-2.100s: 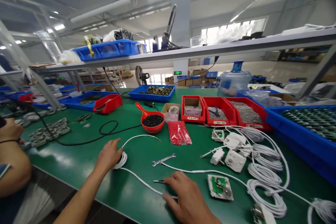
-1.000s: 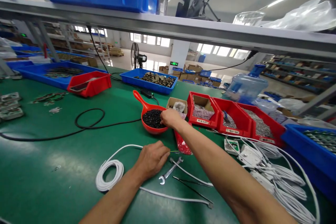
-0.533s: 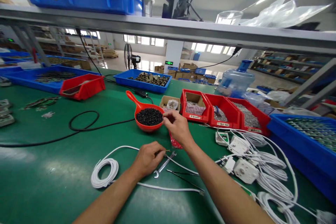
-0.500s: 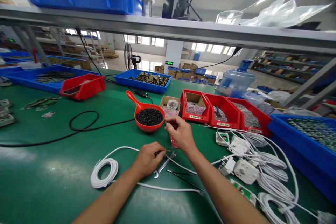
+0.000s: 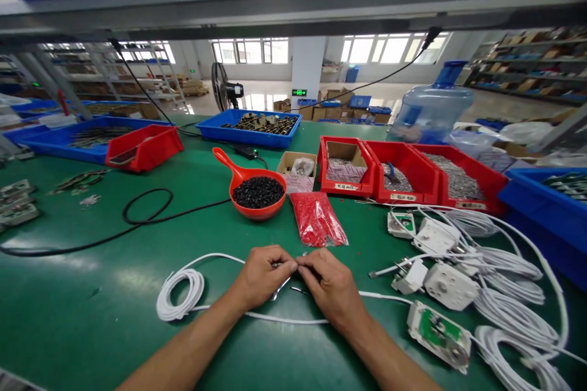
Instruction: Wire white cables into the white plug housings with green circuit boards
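My left hand [image 5: 266, 277] and my right hand [image 5: 334, 286] meet fingertip to fingertip above the green bench. Both are closed in a pinch; whatever lies between the fingers is too small and covered to name. Beneath them, a wrench [image 5: 280, 289] shows only in part, and a dark pointed tip [image 5: 299, 291] pokes out beside my right hand. A white cable coil [image 5: 164, 302] lies left of my left arm, its lead running under both wrists. Beyond the hands are a clear bag of small red pieces [image 5: 318, 220] and an orange scoop [image 5: 259, 214] full of small black pieces [image 5: 258, 191].
On the right lie white plug housings [image 5: 452, 286], an opened housing with a green board [image 5: 439, 335] and several coiled white cables [image 5: 513, 317]. Red parts bins [image 5: 403, 198] and a small carton [image 5: 298, 183] stand behind. A grey shelf [image 5: 293, 3] crosses overhead. A black cable [image 5: 92, 246] loops left.
My right hand has come down from beside the scoop to meet my left fingertips, uncovering the red bag. The thin brass-coloured piece poking from my left fingers no longer shows. The view has tilted down.
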